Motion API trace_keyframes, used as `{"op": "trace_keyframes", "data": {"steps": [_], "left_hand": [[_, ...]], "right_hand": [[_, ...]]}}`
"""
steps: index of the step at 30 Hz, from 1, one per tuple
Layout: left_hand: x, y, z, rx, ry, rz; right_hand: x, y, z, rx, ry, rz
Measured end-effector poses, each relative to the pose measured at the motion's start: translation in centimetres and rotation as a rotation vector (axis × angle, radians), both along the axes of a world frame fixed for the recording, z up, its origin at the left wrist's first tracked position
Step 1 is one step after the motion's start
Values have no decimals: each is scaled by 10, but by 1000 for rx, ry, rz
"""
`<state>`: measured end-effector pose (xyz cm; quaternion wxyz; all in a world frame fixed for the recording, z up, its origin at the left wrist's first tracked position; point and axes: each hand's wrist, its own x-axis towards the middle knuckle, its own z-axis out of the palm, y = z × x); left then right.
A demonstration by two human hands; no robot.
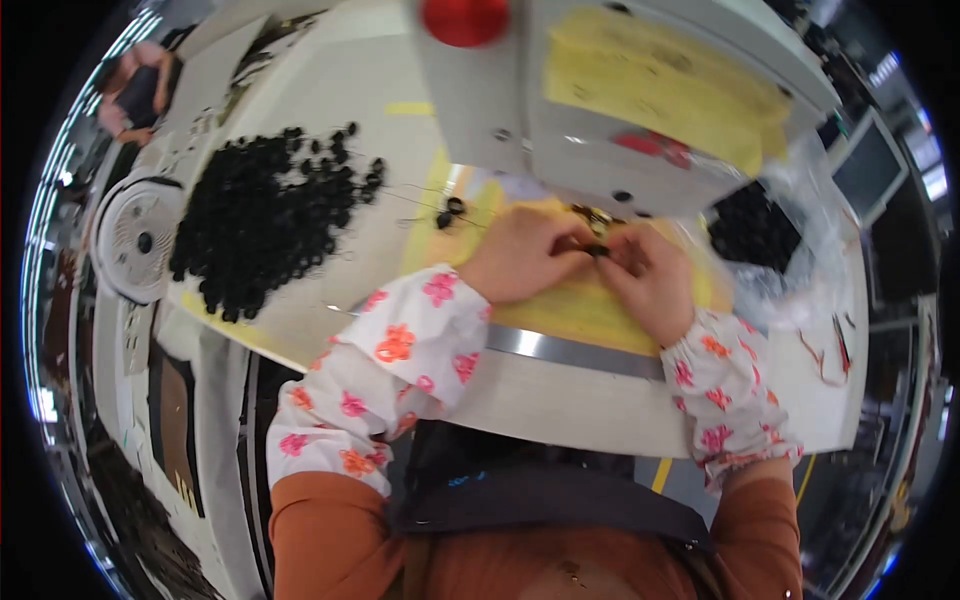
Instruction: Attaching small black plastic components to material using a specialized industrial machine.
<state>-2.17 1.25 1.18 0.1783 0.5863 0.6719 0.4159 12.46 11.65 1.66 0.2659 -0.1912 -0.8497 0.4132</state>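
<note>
Both my hands meet below the head of a white sewing machine. My left hand and my right hand pinch a small dark piece between their fingertips; its exact kind is too small to make out. Brassy metal parts of the machine show just behind the fingers. To the left of my left hand lie a few small black pieces with loose threads. A big heap of similar black pieces spreads over the left of the table.
On the right, a clear plastic bag holds more black pieces. Red-handled snips lie near the table's right edge. A white round fan stands at the left, and another person sits at the far left. Yellow tape covers the work surface.
</note>
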Motion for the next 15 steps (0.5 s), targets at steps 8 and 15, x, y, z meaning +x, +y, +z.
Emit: {"op": "trace_keyframes", "data": {"steps": [8, 15], "left_hand": [[19, 12, 2, -111, 134, 224], [15, 16, -5, -167, 131, 303]], "right_hand": [[-3, 11, -18, 138, 136, -47], [-5, 14, -14, 129, 122, -81]]}}
